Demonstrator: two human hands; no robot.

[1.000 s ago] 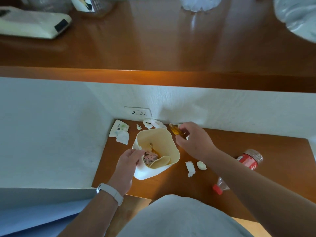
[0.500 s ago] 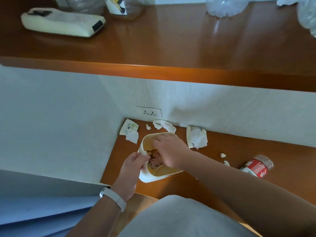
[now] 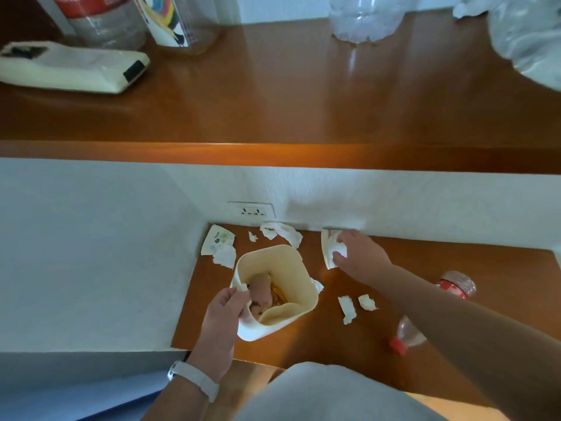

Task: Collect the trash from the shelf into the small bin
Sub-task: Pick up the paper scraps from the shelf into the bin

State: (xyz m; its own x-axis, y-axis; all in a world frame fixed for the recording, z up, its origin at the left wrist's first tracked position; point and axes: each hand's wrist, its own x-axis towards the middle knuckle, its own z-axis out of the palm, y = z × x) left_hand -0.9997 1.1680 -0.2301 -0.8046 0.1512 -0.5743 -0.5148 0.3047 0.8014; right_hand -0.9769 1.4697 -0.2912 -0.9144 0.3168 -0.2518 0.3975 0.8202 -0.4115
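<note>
A small cream bin [image 3: 296, 270] stands on the lower wooden shelf [image 3: 425, 268], with wrappers inside it. My left hand [image 3: 224, 311] grips the bin's near left rim. My right hand [image 3: 361, 258] rests on a crumpled white tissue and wrapper [image 3: 329, 249] by the back wall, fingers closing over it. More white paper scraps lie behind the bin [image 3: 282, 233], at its left [image 3: 220, 244] and to its right [image 3: 349, 308]. A plastic bottle with a red label and cap [image 3: 425, 317] lies on its side under my right forearm.
The upper wooden shelf [image 3: 288, 95] overhangs the lower one and carries a cream device [image 3: 73, 66], bottles [image 3: 364, 16] and a printed cup [image 3: 176, 19]. A white wall socket [image 3: 252, 210] sits behind the bin. White walls close off the left and back.
My right hand came out of the bin and moved right and back onto the tissue by the wall. The yellow wrapper it carried now lies in the bin. My left hand stays on the rim.
</note>
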